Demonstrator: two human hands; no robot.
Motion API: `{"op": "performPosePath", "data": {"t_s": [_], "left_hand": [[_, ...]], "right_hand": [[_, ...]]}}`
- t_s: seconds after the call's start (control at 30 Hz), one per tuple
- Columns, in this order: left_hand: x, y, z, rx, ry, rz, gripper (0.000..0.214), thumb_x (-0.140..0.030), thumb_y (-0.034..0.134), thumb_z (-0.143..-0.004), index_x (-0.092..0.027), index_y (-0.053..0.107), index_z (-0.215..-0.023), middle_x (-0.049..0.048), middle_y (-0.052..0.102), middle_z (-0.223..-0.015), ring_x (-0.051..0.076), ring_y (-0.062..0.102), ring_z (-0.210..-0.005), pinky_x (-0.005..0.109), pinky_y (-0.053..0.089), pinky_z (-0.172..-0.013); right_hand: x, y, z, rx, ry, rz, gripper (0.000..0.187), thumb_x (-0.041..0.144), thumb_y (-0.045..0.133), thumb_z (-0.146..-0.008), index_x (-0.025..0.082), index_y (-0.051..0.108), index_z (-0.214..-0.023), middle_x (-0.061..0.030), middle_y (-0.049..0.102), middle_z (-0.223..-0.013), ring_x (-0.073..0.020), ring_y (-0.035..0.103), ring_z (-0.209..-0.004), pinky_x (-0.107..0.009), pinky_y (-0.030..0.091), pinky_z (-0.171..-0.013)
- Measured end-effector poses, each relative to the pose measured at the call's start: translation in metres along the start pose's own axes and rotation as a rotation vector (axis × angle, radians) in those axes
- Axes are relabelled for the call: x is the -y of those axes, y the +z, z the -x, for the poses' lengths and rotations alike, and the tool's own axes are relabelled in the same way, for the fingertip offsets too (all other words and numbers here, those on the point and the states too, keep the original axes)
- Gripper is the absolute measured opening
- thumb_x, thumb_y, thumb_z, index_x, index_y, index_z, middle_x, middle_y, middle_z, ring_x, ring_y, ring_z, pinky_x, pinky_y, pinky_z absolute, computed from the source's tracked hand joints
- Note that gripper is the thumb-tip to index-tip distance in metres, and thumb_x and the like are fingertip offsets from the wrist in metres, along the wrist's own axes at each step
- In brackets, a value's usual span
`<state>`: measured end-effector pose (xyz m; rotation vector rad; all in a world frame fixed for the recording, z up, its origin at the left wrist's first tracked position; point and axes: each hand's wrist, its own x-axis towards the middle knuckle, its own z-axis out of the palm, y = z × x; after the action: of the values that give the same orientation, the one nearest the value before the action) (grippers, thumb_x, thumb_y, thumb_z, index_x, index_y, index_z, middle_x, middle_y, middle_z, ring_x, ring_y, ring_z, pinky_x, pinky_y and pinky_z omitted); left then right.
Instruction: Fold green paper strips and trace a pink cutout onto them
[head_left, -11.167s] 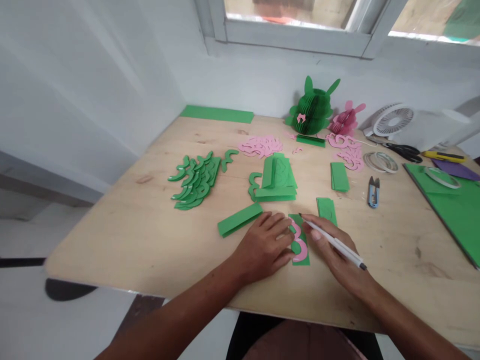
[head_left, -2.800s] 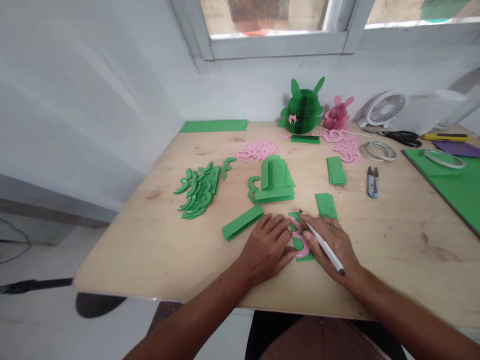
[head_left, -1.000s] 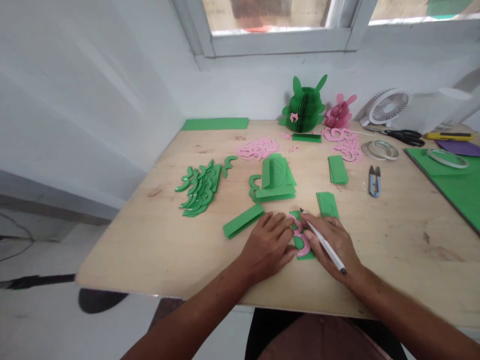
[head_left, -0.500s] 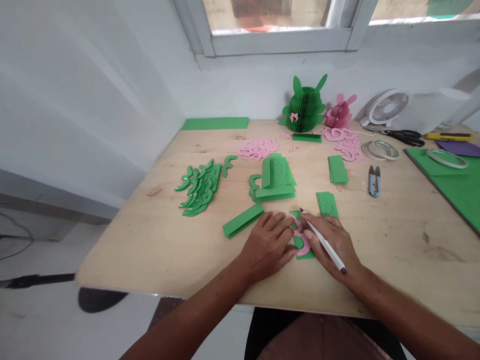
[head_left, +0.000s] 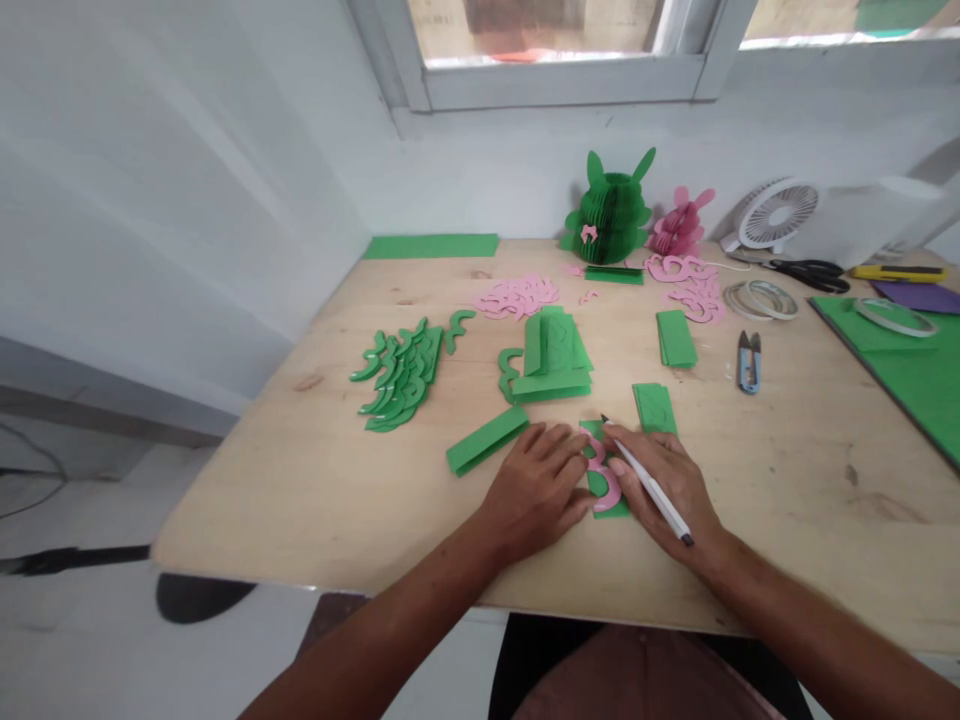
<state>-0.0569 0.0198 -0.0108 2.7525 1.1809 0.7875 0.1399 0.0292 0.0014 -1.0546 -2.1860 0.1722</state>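
On the table in front of me, a wavy pink paper cutout (head_left: 608, 492) lies over a folded green paper strip (head_left: 613, 511). The fingers and thumb of my left hand (head_left: 536, 490) press around the left edge of the cutout, holding it against the strip. In my right hand (head_left: 671, 480) is a slim white pen (head_left: 651, 485) with a dark tip pointing up and left. My right thumb and fingertips rest at the cutout's right side, and they hide part of it. Just left of my left hand lies a folded green strip (head_left: 487, 440).
Green cutouts (head_left: 401, 385) are heaped at left. Folded green papers (head_left: 555, 355) sit mid-table, with more (head_left: 655, 408) near my right hand. Behind are pink cutouts (head_left: 517, 297), a green paper figure (head_left: 611, 220), snips (head_left: 748, 362), tape rolls (head_left: 772, 300), scissors (head_left: 814, 273) and a fan (head_left: 778, 215).
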Motion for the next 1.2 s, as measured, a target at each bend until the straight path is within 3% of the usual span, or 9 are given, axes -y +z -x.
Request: {"op": "performPosePath", "data": {"t_s": [0.37,1.2], "left_hand": [[0.0003,-0.0003,-0.0004,0.004,-0.001,0.004,0.022,-0.035,0.052,-0.091,-0.017,0.060,-0.099,0.0094,0.062,-0.124,0.028,0.052,-0.119,0.048,0.040,-0.100],[0.0032,-0.0005,-0.0004,-0.015,-0.023,0.076,0.025,-0.037,0.055,-0.088,-0.018,0.060,-0.103,0.0104,0.064,-0.121,0.027,0.053,-0.118,0.047,0.041,-0.101]], "right_hand": [[-0.0003,-0.0001,-0.0002,-0.008,-0.017,-0.015,0.027,0.021,0.049,-0.095,0.018,0.051,-0.122,-0.0074,0.072,-0.101,-0.0177,0.069,-0.087,-0.034,0.046,-0.078],[0.0013,-0.0017,-0.0013,-0.003,-0.013,-0.004,0.028,0.024,0.046,-0.095,0.022,0.056,-0.122,-0.0056,0.074,-0.100,-0.0175,0.069,-0.080,-0.032,0.048,-0.075]]}}
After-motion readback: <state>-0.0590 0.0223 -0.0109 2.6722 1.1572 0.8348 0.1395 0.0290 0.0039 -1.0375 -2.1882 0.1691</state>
